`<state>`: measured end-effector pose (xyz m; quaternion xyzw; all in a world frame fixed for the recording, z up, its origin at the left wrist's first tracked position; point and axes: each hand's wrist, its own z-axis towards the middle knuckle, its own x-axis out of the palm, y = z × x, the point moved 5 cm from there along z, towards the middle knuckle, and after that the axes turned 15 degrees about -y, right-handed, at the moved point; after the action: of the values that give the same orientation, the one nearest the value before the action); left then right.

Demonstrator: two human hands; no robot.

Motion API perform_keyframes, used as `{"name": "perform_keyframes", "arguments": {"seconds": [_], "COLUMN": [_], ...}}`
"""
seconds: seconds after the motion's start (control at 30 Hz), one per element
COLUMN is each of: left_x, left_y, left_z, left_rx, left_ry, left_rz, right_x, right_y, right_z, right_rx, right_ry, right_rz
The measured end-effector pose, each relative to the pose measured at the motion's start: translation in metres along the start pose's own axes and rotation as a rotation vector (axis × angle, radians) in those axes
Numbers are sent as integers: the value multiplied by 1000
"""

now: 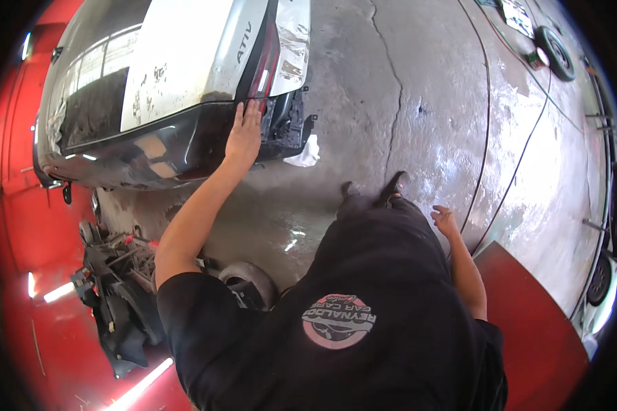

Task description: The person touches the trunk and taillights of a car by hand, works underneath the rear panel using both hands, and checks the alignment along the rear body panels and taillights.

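The rear corner of a car (185, 147) fills the upper left, with a dark bumper below a white panel. My left hand (243, 140) reaches out with fingers straight and lying flat, its fingertips at the lower end of the red tail light (264, 72), by the bumper's top edge. Just right of these fingers is an exposed black bracket (286, 123) at the car's corner. My right hand (445, 220) hangs at my side over the floor, its fingers loosely bent and apart, with nothing seen in it.
White paper or cloth (305, 152) lies below the bumper corner. Black car parts (120, 294) and a tire (248, 281) lie at lower left. A red panel (528, 308) is at lower right. Cables (487, 123) cross the concrete floor; another wheel (555, 53) lies at the far right.
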<state>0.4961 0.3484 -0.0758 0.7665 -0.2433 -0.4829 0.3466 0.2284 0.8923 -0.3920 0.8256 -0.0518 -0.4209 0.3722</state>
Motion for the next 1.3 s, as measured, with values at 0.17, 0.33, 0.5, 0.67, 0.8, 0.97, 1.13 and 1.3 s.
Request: {"name": "perform_keyframes", "arguments": {"seconds": [0.17, 0.33, 0.5, 0.67, 0.8, 0.97, 1.13, 1.3], "left_x": [14, 15, 21, 21, 29, 25, 71, 78], "left_y": [2, 1, -13, 11, 24, 0, -84, -199], "left_z": [20, 24, -5, 25, 56, 18, -34, -64], "left_rx": [31, 8, 139, 90, 29, 150, 220, 154], "left_ry": [-68, -88, -95, -146, -264, -221, 29, 351], "left_rz": [11, -20, 60, -29, 30, 118, -439, -1175], "right_x": [28, 38, 48, 52, 55, 53, 49, 41], "right_y": [30, 46, 25, 44, 60, 51, 54, 77], "right_z": [-43, -60, -60, -66, -67, -67, -66, -68], "right_rx": [67, 86, 4, 96, -9, 119, -32, 117], "right_ry": [45, 16, 6, -49, -75, -62, 6, 38], "right_rz": [-83, -22, 40, -20, -96, -8, -110, -53]}}
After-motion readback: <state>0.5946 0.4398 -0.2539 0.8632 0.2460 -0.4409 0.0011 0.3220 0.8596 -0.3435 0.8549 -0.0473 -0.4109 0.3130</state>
